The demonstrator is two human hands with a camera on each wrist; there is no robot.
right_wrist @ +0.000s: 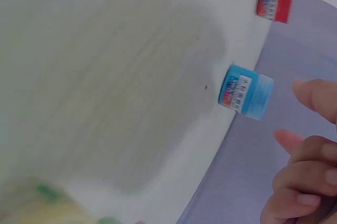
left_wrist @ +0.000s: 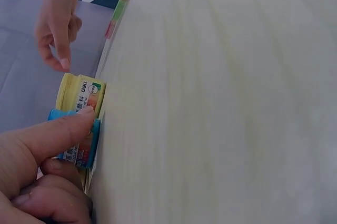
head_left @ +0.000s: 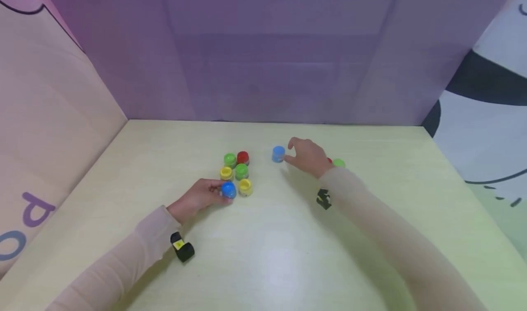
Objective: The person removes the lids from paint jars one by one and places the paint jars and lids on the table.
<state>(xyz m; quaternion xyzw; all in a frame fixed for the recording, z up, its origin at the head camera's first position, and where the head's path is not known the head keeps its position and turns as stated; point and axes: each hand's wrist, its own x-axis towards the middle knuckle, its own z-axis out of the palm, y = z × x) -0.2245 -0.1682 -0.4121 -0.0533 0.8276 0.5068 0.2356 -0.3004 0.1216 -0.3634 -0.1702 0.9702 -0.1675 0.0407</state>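
Observation:
My left hand grips a dark blue paint jar at the near left corner of a group of jars. In the left wrist view, the thumb lies across this jar's label, and a yellow paint jar stands right beside it. My right hand is just right of a light blue paint jar that stands by itself. Seen from the right wrist, index finger and thumb point towards the jar's lid with a gap between, and the other fingers are bent.
Two green jars, a red jar and another yellow jar complete the left group. Beyond my right wrist, a red jar and a light green jar are partly hidden. A purple panel rises behind the table.

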